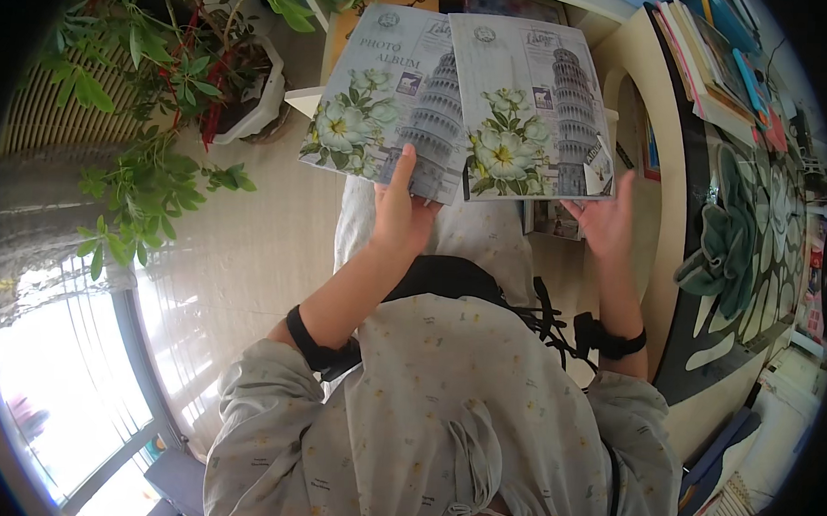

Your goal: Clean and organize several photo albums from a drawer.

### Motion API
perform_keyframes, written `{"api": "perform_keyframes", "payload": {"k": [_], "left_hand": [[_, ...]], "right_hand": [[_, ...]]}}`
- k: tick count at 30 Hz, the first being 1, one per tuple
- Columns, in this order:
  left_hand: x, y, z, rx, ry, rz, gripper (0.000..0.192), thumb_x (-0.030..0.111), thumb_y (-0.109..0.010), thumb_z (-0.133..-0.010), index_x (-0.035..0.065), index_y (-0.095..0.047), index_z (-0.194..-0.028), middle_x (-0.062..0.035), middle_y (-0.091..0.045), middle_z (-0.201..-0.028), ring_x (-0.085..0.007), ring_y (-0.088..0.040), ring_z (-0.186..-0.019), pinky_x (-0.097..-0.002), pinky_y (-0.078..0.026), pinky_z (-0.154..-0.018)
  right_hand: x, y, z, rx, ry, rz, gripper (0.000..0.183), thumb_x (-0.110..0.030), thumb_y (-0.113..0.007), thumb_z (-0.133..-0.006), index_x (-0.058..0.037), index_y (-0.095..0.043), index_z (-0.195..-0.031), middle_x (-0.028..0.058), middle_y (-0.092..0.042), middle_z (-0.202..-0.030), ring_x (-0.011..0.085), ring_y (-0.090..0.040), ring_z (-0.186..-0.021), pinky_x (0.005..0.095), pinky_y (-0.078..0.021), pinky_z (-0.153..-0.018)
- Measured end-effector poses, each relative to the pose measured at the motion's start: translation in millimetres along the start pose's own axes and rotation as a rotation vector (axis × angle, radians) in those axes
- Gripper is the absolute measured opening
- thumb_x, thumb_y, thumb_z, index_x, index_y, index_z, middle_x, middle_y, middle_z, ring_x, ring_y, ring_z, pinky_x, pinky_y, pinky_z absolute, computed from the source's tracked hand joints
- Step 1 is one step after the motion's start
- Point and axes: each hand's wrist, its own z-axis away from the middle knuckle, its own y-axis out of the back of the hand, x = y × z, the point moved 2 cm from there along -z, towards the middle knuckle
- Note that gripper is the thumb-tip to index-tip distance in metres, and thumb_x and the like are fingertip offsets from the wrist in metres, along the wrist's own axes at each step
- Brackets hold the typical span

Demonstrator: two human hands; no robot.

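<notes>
Two pale photo albums with matching covers of white flowers and a leaning stone tower are side by side above my lap. My left hand point(405, 213) holds the left album point(365, 97) by its lower edge, thumb on the cover and fingers underneath. At the lower right corner of the right album point(512, 68) is my right hand point(605, 221). Its thumb sticks up beside the album, off the cover, while the other fingers reach below the lower edge and are mostly hidden. That corner has a small dark-and-white patch point(599, 171), which looks torn or peeled.
A leafy potted plant point(244, 102) stands on the left. Behind the albums is an open shelf or drawer point(347, 37). On the right, a cabinet top bears stacked books point(705, 67) and a crumpled green cloth point(722, 233). Another printed item point(557, 218) shows below the right album.
</notes>
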Motion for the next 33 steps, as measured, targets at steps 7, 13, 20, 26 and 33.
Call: {"api": "perform_keyframes", "payload": {"k": [7,13,20,26,33], "left_hand": [[-7,-9,-4,-0.019,-0.046,0.058,0.045,0.032,-0.052,-0.092,0.0129,-0.039,-0.130,-0.0038,-0.047,-0.127,-0.0212,-0.046,-0.115,-0.0412,-0.035,-0.100],[-5,-2,-14,-0.086,-0.121,0.147,0.056,0.026,-0.060,-0.089,0.0156,-0.025,-0.132,-0.0069,-0.038,-0.132,-0.0245,-0.043,-0.118,-0.0457,-0.039,-0.098],[-12,-3,-22,-0.083,-0.138,0.156,0.063,0.027,-0.062,-0.087,0.0163,-0.018,-0.131,-0.0081,-0.038,-0.131,-0.0238,-0.043,-0.118,-0.0457,-0.039,-0.100],[-7,-1,-14,-0.004,-0.052,-0.147,0.069,0.043,-0.064,-0.083,0.0140,-0.027,-0.132,-0.0085,-0.037,-0.134,-0.0234,-0.038,-0.122,-0.0411,-0.028,-0.104],[56,52,-19,0.222,-0.178,-0.105,0.092,0.069,-0.054,-0.075,0.0117,-0.024,-0.140,-0.0107,-0.033,-0.137,-0.0230,-0.027,-0.129,-0.0431,-0.021,-0.105]], "right_hand": [[4,-18,6,0.194,0.039,0.313,0.048,-0.021,-0.054,-0.091,-0.0086,-0.034,-0.132,0.0128,-0.053,-0.120,0.0253,-0.060,-0.101,0.0442,-0.0527,-0.081],[8,-35,24,0.148,0.110,0.350,0.048,-0.019,-0.053,-0.092,-0.0064,-0.030,-0.132,0.0148,-0.051,-0.120,0.0273,-0.058,-0.103,0.0436,-0.0545,-0.080],[24,-43,37,0.186,0.170,0.350,0.048,-0.017,-0.051,-0.092,-0.0064,-0.025,-0.132,0.0146,-0.046,-0.123,0.0275,-0.056,-0.106,0.0445,-0.0534,-0.084],[32,-44,35,0.188,0.185,0.318,0.046,-0.016,-0.050,-0.093,-0.0074,-0.026,-0.131,0.0140,-0.047,-0.122,0.0277,-0.055,-0.108,0.0446,-0.0524,-0.085],[28,-30,22,0.157,0.123,0.204,0.042,-0.033,-0.041,-0.096,-0.0106,-0.029,-0.130,0.0113,-0.047,-0.124,0.0286,-0.054,-0.110,0.0464,-0.0519,-0.085]]}}
